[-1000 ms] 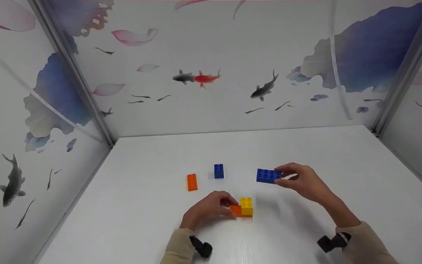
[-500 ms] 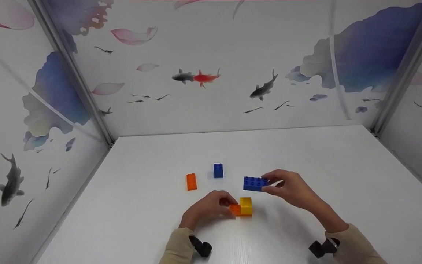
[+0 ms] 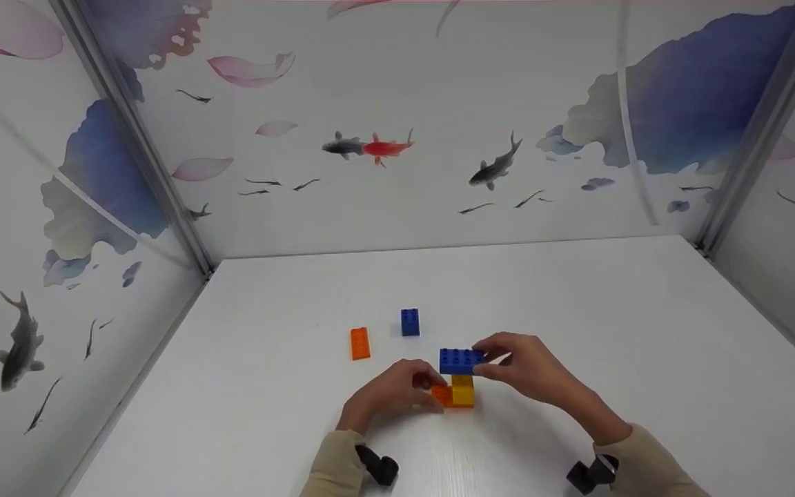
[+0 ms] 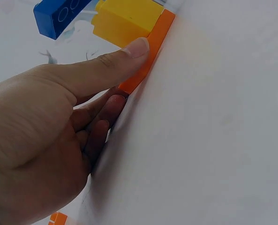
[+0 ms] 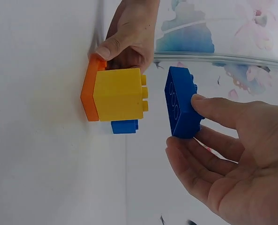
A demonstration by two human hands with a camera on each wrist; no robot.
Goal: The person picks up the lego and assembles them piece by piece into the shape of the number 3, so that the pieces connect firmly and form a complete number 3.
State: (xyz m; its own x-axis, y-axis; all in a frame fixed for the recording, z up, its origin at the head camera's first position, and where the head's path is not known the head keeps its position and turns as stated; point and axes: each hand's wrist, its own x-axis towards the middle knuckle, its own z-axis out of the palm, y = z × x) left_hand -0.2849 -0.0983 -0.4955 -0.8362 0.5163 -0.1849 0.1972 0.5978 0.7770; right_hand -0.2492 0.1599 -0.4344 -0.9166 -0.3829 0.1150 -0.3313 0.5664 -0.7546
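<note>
My left hand (image 3: 396,388) pinches the left end of a flat orange brick (image 4: 156,51) lying on the table. A taller yellow brick (image 5: 119,94) stands on the orange one's right part. Between thumb and fingers, my right hand (image 3: 525,366) holds a long blue brick (image 3: 459,360) by its right end. In the right wrist view this blue brick (image 5: 182,103) hangs above the yellow studs with a gap between them. Its hollow underside faces the yellow brick. From the head view it hides part of the yellow top.
Farther back on the white table (image 3: 266,414) lie a loose flat orange brick (image 3: 360,343) and a smaller blue brick (image 3: 410,322). White panels (image 3: 397,221) printed with fish and petals enclose the table at the back and both sides.
My right hand has carried the long blue brick leftward and nearer to me, from right of the yellow brick to above it. The left hand has kept its grip on the orange brick.
</note>
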